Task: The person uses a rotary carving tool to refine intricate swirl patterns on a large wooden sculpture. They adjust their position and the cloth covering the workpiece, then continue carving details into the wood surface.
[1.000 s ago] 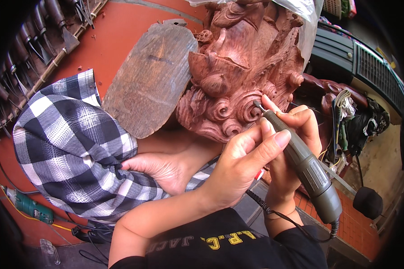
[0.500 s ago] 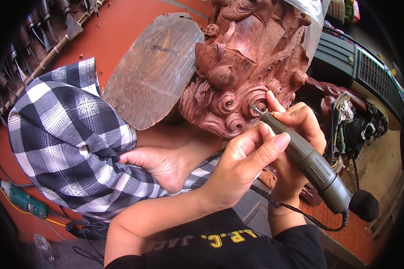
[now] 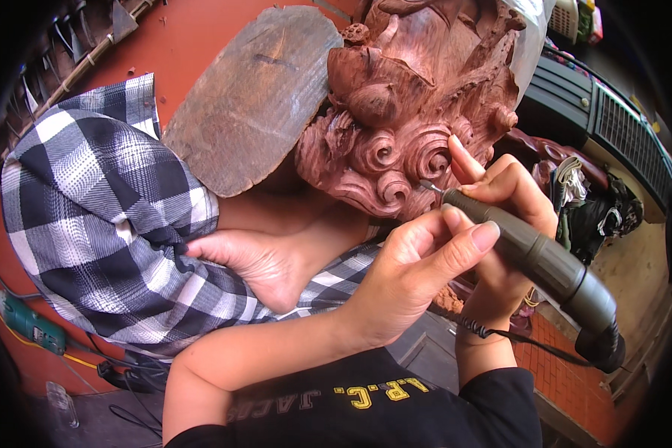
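A seated person in checked trousers (image 3: 112,201) and a black shirt (image 3: 396,403) works beside a reddish wood carving (image 3: 403,119) that stands at 1 o'clock, thick with spiral swirls along its lower side. The right hand (image 3: 514,196) grasps a dark, pen-style rotary tool (image 3: 541,250) at 3 o'clock, its index finger extended toward the carving. The left hand (image 3: 403,280), at 4 o'clock, brings thumb and fingertips together at the tool's front end; whether they grip it or merely brace it, one cannot tell. The tool's slim metal bit (image 3: 431,186) points toward 10 o'clock at the carving's lower swirls, though contact between the two is too fine to make out. A black cord (image 3: 530,342) trails from the tool's rear across the right forearm. A weathered, rounded board (image 3: 257,101) slants at 11 o'clock, above a bare foot (image 3: 257,265) at 8 o'clock. A row of chisels (image 3: 63,45) lines the red floor (image 3: 179,37) toward 10 o'clock, while a green power tool (image 3: 33,327) lies at 8 o'clock near the rim. Bundled cloth (image 3: 571,183) sits at 3 o'clock.
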A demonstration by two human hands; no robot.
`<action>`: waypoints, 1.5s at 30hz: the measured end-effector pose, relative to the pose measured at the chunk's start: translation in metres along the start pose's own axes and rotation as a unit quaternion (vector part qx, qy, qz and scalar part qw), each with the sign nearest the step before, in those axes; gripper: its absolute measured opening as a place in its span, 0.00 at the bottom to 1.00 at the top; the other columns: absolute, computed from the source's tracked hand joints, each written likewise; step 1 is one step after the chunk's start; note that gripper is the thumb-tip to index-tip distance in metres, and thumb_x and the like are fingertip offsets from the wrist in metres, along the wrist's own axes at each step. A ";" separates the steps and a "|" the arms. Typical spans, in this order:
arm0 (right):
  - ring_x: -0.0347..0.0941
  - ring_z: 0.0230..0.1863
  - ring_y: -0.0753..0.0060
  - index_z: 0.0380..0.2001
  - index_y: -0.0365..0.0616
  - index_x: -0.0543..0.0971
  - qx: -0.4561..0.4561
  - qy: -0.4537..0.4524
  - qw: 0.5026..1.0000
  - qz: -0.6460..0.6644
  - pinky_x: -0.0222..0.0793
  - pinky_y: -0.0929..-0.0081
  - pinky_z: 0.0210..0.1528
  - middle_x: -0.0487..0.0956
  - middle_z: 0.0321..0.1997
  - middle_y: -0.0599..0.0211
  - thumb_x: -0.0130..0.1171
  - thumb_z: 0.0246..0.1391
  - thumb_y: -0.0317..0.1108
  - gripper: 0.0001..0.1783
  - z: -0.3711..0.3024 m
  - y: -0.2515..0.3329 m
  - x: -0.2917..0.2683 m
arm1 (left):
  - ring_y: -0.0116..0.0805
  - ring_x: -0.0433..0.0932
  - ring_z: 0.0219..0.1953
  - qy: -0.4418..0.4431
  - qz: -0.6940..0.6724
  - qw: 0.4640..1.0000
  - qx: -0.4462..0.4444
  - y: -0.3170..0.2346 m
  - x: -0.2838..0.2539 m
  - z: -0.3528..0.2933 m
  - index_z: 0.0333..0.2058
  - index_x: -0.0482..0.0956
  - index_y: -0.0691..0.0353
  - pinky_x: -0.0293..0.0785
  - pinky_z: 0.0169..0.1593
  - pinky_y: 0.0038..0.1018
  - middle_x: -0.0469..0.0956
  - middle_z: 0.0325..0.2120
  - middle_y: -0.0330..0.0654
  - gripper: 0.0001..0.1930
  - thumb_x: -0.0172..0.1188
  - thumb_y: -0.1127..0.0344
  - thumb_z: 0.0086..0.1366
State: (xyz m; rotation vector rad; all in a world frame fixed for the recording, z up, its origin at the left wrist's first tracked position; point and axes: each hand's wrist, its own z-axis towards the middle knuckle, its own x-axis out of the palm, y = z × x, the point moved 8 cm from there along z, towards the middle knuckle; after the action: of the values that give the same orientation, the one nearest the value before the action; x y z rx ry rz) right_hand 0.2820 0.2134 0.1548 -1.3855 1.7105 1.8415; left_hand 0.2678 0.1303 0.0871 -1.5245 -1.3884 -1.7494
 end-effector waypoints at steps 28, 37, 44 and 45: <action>0.69 0.26 0.80 0.22 0.33 0.74 -0.024 0.033 0.999 -0.008 0.72 0.50 0.60 0.71 0.21 0.67 0.65 0.39 0.19 0.08 0.005 -0.003 0.001 | 0.15 0.69 0.39 -0.017 -0.028 0.998 0.057 0.007 -0.004 0.005 0.39 0.74 0.60 0.68 0.46 0.17 0.73 0.35 0.31 0.10 0.55 0.59 0.72; 0.73 0.28 0.76 0.21 0.33 0.73 -0.071 0.074 0.994 0.043 0.73 0.51 0.58 0.71 0.21 0.66 0.65 0.40 0.23 0.10 0.011 -0.006 -0.009 | 0.14 0.68 0.38 -0.004 -0.042 0.995 0.088 0.020 0.004 0.016 0.39 0.74 0.59 0.67 0.43 0.16 0.72 0.34 0.29 0.09 0.57 0.60 0.71; 0.74 0.50 0.41 0.36 0.29 0.72 -0.063 0.114 0.978 0.163 0.70 0.46 0.59 0.68 0.31 0.60 0.63 0.41 0.21 0.16 0.013 -0.023 -0.020 | 0.14 0.69 0.38 0.009 0.011 0.978 0.207 0.027 0.020 0.032 0.39 0.71 0.60 0.67 0.44 0.15 0.73 0.34 0.29 0.07 0.59 0.65 0.69; 0.74 0.53 0.36 0.40 0.27 0.73 -0.091 0.148 0.972 0.159 0.70 0.46 0.59 0.68 0.33 0.59 0.63 0.42 0.21 0.19 0.017 -0.023 -0.019 | 0.14 0.69 0.38 0.013 0.014 0.975 0.223 0.028 0.019 0.035 0.39 0.71 0.60 0.67 0.44 0.15 0.72 0.34 0.29 0.07 0.59 0.65 0.69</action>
State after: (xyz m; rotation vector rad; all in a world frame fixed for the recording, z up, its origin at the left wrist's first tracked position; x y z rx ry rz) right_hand 0.3011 0.2417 0.1527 -1.6056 2.0566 2.0904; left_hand 0.3019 0.1543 0.1116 -1.2609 -1.6031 -1.3169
